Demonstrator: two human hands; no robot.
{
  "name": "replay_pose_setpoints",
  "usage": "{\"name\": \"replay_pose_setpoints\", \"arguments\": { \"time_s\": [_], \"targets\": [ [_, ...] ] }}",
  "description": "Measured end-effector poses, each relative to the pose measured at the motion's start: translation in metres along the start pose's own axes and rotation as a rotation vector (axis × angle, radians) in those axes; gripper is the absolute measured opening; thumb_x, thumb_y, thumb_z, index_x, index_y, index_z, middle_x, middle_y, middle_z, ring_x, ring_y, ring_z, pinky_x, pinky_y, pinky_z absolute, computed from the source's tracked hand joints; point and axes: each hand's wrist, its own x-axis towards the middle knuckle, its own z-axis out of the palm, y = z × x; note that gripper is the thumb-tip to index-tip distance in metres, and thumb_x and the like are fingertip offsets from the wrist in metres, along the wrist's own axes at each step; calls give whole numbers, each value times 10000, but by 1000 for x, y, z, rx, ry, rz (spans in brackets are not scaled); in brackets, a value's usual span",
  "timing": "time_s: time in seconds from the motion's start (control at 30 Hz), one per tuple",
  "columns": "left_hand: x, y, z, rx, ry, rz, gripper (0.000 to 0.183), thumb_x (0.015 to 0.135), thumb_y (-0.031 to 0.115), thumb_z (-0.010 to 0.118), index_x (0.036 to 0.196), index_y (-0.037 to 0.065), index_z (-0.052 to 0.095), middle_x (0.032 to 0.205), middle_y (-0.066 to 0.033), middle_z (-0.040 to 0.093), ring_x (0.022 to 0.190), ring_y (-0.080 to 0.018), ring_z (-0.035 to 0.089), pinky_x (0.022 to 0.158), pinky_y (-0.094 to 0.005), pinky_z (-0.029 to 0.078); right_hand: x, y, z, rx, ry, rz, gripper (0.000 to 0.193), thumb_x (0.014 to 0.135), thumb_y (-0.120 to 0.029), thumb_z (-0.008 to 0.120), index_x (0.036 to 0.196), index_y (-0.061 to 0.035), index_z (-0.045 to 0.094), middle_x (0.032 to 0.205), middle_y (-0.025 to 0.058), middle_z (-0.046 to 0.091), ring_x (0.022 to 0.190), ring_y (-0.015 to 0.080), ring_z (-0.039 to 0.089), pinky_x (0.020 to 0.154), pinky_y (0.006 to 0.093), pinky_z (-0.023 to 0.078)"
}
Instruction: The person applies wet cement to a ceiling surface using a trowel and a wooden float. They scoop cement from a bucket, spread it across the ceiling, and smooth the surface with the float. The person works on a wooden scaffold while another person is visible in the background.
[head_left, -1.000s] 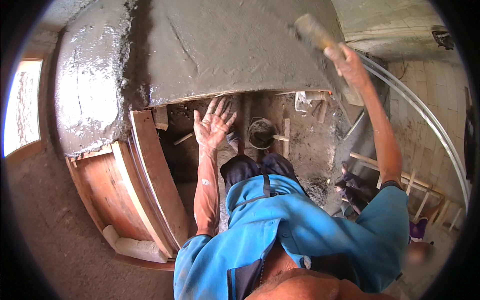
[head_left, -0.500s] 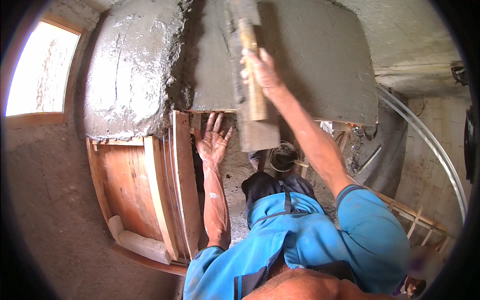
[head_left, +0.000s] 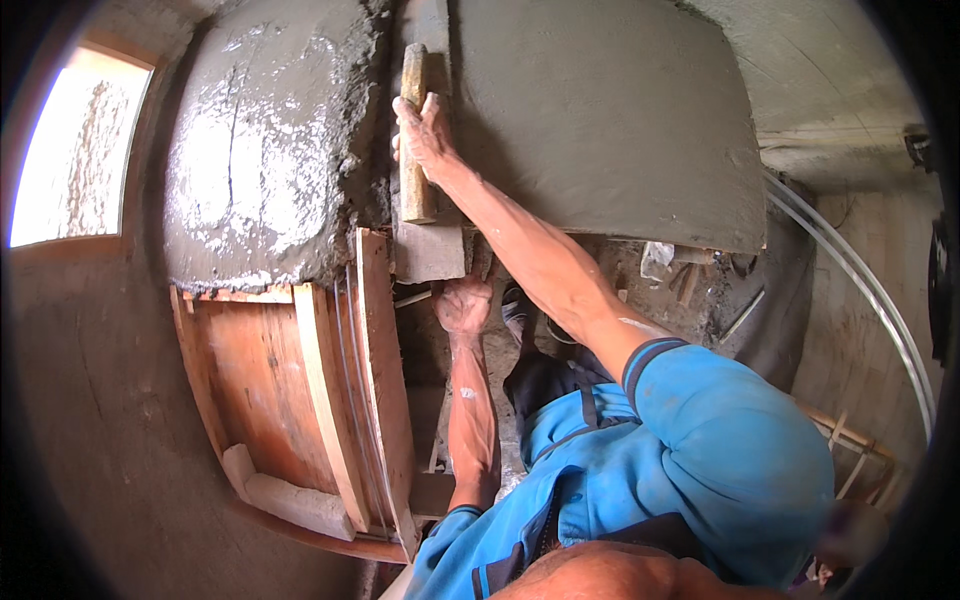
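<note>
My right hand (head_left: pixel 425 138) is closed round the handle of a long plastering float (head_left: pixel 430 254). The float lies along the left side of a smooth wet mortar slab (head_left: pixel 610 120), beside a rough ridge of mortar (head_left: pixel 358 140). Its near end sticks out past the slab's front edge. Below that end is my left hand (head_left: pixel 464 306), palm turned up. The fingers of this hand are hidden by the float and the slab edge, so what they touch does not show.
To the left stands a glossy wet mortar block (head_left: pixel 250 150) over a wooden panel (head_left: pixel 262 375). A wooden board (head_left: pixel 385 390) stands beside my left forearm. A window (head_left: pixel 80 150) is at far left. Curved metal strips (head_left: pixel 860 270) lean at right. A plastic scrap (head_left: pixel 657 260) hangs under the slab.
My right hand has swept the float left, from the middle of the slab to the ridge. My left hand has shifted right and slightly nearer, and its fingers have gone out of sight.
</note>
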Motion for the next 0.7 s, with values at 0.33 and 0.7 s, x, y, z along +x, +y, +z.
{"name": "replay_pose_setpoints", "arguments": {
  "time_s": [0.33,0.7],
  "targets": [
    [2,5,-5,-174,-158,-53,572,1040,403,317,1464,62,493,1541,-116,484,1481,-370,317,1223,-655,118,6,-11,-41,-70,154,-65,436,971,-400,673,1137,-69,442,741,54,545,504,151,582,402,315,515],
    [0,-9,23,-30,-68,8,598,1065,387,241,1570,77,324,1566,-19,472,1506,-300,289,1252,-632,86,15,-77,-140,-225,188,-133,443,942,-384,709,1076,-31,478,829,84,579,569,158,606,452,319,537]
  ]
}}
